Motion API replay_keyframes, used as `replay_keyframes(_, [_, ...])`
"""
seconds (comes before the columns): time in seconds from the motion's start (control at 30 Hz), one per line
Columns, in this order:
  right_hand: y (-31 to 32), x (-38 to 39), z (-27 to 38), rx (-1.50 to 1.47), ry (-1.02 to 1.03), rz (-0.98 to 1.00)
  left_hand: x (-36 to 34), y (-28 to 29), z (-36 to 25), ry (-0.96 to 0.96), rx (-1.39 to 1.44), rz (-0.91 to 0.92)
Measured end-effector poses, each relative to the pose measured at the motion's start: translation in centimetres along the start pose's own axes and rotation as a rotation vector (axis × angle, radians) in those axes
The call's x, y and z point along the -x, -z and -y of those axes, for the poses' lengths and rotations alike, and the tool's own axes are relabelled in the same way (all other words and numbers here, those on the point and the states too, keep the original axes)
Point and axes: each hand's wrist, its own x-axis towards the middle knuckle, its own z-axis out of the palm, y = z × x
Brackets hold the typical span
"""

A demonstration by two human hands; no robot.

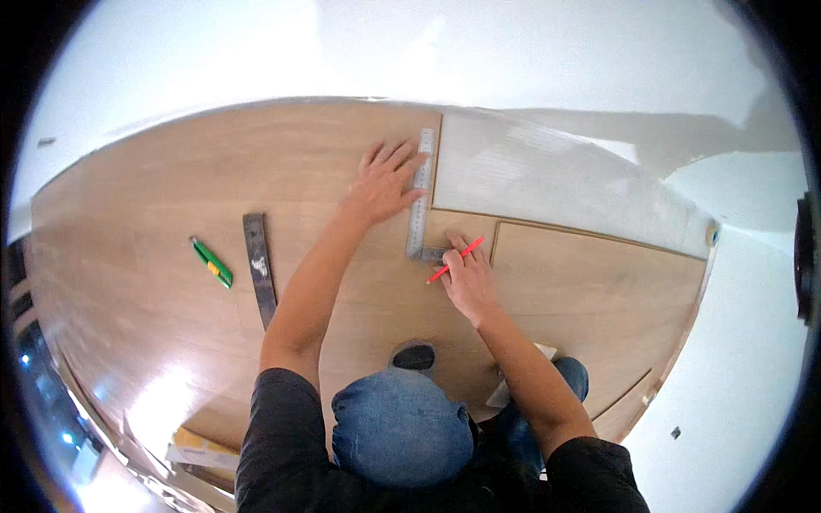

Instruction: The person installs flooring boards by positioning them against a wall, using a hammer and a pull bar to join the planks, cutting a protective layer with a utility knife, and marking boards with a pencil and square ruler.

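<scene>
A metal carpenter's square [418,201] lies on the wood-look floor planks [342,137]. Its long blade runs toward the wall, just left of a plank's edge, and its short arm points right. My left hand [380,188] is spread flat beside the long blade, with fingertips and thumb touching it. A red pencil [442,273] sits in the closed grip of my right hand [470,286], tilted with its point toward the lower left. That hand rests at the end of the square's short arm, partly covering it.
To the left lie a green utility knife [211,263] and a dark flat metal bar [256,256]. Beyond the plank edge is a grey-white underlay [530,171]. A white wall [342,51] borders the far side. A cardboard box [203,449] stands at the lower left.
</scene>
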Motion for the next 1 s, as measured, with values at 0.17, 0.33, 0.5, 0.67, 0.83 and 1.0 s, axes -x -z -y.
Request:
replay_keyframes(0.17, [-1.0, -1.1, -3.3, -0.06, 0.148, -0.094, -3.0, -0.5, 1.5, -0.058, -0.023, 0.042])
replay_keyframes(0.33, [-2.8, -1.2, -4.6, -0.261, 0.151, -0.168, -3.3, -0.8, 1.4, -0.046, -0.082, 0.081])
replay_keyframes(0.5, [-3.3, -1.5, -4.3, -0.202, 0.139, -0.232, -3.7, -0.9, 1.1, -0.007, -0.158, 0.088])
replay_keyframes(0.67, [-3.5, -1.4, -4.6, -0.256, 0.132, -0.204, -4.2, -0.7, 1.1, 0.005, -0.104, 0.078])
replay_keyframes(0.83, [-3.7, -1.4, -4.7, -0.271, 0.144, -0.231, -4.2, -1.0, 1.1, -0.003, -0.126, 0.103])
replay_keyframes(1.0, [-3.4, -1.5, -4.6, -0.263, 0.121, -0.193, -4.3, -1.0, 1.0, 0.008, -0.132, 0.119])
